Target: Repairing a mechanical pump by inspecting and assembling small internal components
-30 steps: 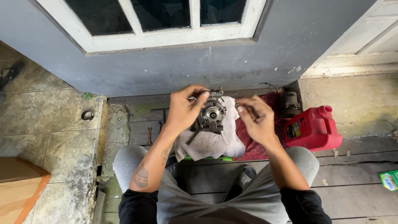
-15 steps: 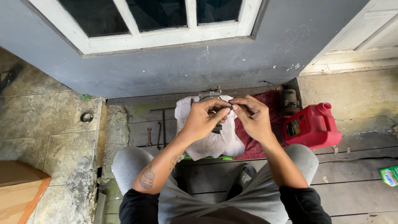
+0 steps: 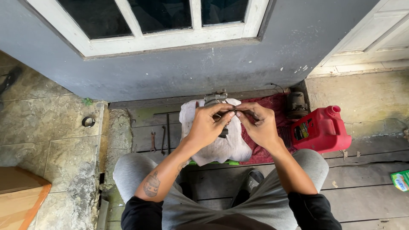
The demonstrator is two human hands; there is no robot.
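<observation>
Dark wooden floorboards (image 3: 366,179) run beneath a seated person's grey-clad knees. Above them, the left hand (image 3: 208,125) and right hand (image 3: 260,125) meet fingertip to fingertip, pinching a small dark part (image 3: 235,112) over a white cloth (image 3: 221,147). Beyond, a red jug (image 3: 321,130) stands beside a grey wall (image 3: 191,72).

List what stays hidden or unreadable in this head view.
- Small dark part pinched between left hand and right hand: fingertips cover it, kind unclear.
- Metal assembly on the white cloth: mostly behind both hands.
- Green packet: cut by right edge.
- Tools on the planks: too small.
</observation>
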